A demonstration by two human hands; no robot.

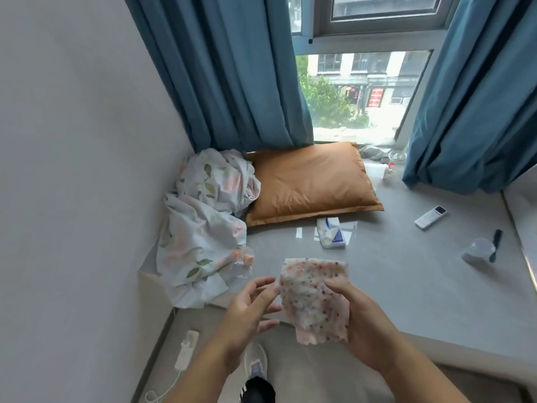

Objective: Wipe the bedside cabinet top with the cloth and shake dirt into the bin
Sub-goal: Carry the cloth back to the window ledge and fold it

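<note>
Hands: right hand (360,324) grips spotted cloth (313,298); left hand (250,309) loose, fingers spread, beside cloth.

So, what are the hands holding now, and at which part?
The right hand holds the speckled cloth by its right edge, thumb on the front. The left hand is open beside the cloth's left edge; whether it touches cannot be told.

left hand (250,309) spread, right hand (360,321) gripping
</note>
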